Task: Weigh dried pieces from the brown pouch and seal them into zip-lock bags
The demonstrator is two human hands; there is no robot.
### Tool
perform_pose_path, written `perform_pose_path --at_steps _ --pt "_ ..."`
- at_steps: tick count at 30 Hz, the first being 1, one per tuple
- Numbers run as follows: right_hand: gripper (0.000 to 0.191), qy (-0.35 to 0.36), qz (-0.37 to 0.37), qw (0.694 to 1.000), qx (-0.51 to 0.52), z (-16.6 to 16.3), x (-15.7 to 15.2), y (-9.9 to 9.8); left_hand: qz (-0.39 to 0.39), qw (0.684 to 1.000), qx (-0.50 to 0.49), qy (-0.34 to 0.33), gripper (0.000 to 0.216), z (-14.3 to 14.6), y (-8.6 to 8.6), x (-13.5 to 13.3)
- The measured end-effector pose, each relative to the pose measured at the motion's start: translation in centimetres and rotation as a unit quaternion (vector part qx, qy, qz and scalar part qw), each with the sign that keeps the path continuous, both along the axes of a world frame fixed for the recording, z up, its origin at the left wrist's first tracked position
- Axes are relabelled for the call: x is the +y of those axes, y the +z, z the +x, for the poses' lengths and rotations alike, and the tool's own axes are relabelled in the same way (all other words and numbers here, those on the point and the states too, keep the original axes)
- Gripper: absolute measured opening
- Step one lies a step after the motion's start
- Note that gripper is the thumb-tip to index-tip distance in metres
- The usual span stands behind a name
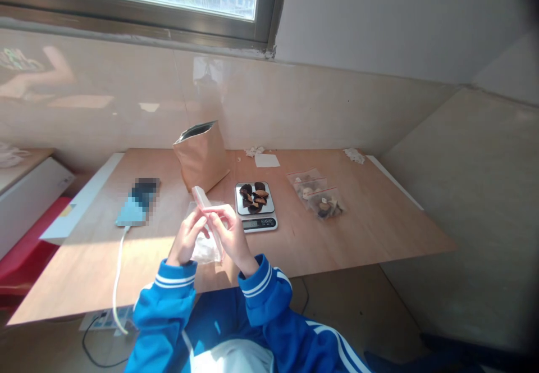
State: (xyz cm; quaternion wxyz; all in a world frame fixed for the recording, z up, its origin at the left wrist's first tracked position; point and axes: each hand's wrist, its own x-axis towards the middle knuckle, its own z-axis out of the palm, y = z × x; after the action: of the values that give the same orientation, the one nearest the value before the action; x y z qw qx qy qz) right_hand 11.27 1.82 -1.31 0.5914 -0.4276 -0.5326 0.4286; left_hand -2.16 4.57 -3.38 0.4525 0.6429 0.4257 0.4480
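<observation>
"Left of the digital kitchen scale (261, 224), what's pinched?"
"A resealable plastic bag (206, 251), between narrowed fingers of the left hand (188, 237) and right hand (231, 236). Probably light, limp, slippery."
"Best hold?"
"Likely its stiffer zip edge."

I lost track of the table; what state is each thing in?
Paper bag: standing, top open.
Scale: loaded, readout illegible.
Dark pieces: heaped on the scale.
Two zip bags: filled, overlapping.
Phone: lying flat, cable attached.
Clear plastic bag: held, seal unclear.
Left hand: fingers gripping that bag.
Right hand: likewise.
</observation>
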Motion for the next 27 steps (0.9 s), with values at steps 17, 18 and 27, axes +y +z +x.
perform_pose_path --at_steps 17,18,27 --pt "0.026 -0.067 -0.059 0.996 0.015 2.4 0.3 -3.0 -0.025 0.996 0.065 0.061 0.032 2.6 1.2 -0.7" --pt "0.030 -0.095 -0.080 0.992 0.015 3.2 0.4 -3.2 -0.012 0.993 0.078 0.085 0.032 2.5 1.2 -0.6" --pt "0.041 -0.103 0.016 0.974 -0.199 10.3 2.8 -4.6 -0.028 0.966 0.168 0.196 0.034 2.3 2.6 1.1"
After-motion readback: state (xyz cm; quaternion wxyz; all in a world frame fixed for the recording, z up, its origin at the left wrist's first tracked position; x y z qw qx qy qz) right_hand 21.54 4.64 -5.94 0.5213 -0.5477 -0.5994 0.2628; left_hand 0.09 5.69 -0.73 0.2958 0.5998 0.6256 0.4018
